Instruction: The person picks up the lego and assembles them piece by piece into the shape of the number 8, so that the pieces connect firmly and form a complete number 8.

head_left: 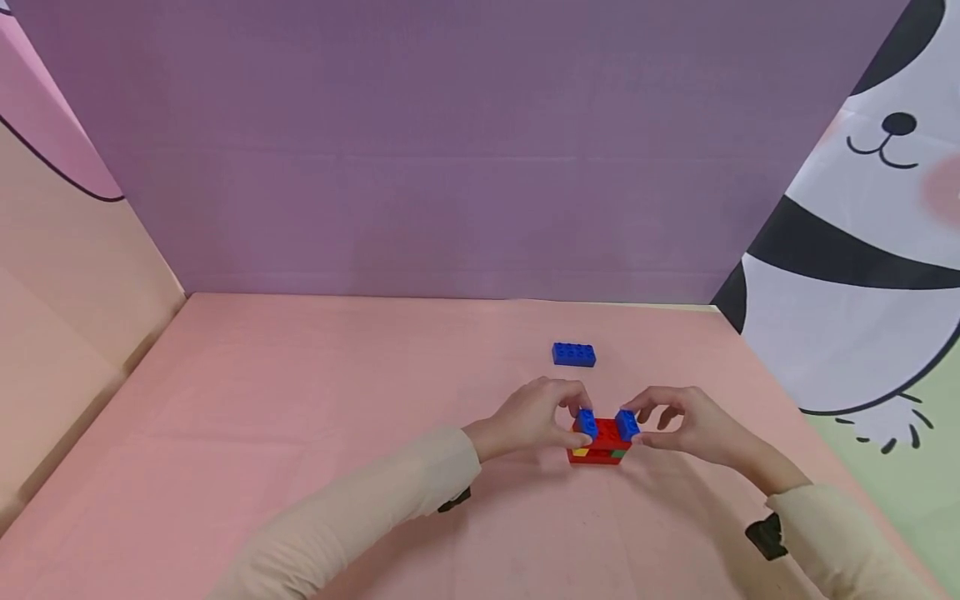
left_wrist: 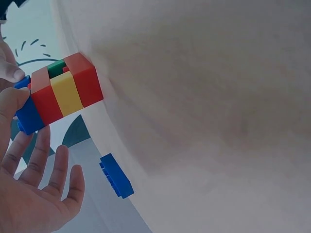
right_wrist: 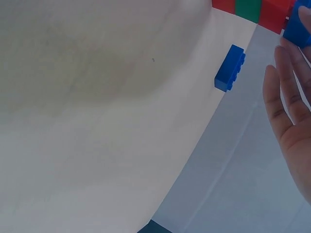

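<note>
On the pink tabletop stands a small stack of toy bricks, with a red base brick, a yellow brick and a green brick in the middle layer, and a red top brick. Two small blue bricks sit on top, one at each end. My left hand pinches the left blue brick between thumb and fingers. At the other end, my right hand pinches the right blue brick. The left wrist view shows a gap between the yellow and green bricks.
A longer blue brick lies on the table behind the stack, studs up. Beyond the table's far edge rises a purple backdrop. A panda-printed panel borders the right side, and a beige panel the left.
</note>
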Tool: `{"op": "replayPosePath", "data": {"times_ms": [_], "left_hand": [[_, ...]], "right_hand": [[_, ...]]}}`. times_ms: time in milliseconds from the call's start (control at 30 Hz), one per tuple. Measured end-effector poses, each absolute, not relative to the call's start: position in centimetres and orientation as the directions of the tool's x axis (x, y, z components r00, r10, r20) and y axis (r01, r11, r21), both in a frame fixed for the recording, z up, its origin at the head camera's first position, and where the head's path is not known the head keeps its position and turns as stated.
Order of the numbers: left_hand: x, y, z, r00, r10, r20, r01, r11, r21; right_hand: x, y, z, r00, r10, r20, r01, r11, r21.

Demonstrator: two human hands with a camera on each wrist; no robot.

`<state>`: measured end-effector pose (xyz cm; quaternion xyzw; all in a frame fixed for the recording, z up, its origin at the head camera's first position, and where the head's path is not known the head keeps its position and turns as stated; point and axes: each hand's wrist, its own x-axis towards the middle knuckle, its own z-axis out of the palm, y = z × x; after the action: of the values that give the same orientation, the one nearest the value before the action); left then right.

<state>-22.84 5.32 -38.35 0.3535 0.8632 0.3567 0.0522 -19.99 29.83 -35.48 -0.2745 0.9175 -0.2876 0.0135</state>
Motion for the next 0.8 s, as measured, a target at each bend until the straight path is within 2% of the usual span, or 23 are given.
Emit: {"op": "replayPosePath", "data": {"times_ms": [800], "left_hand": [[-22.8,5.5,-38.1,-0.746,0.648,0.152,0.559,0.487,0.671]], "right_hand": [[-20.1,30.5,-37.0,-0.861,-0.484,0.157,-0.476,0.658,-0.583]]}}
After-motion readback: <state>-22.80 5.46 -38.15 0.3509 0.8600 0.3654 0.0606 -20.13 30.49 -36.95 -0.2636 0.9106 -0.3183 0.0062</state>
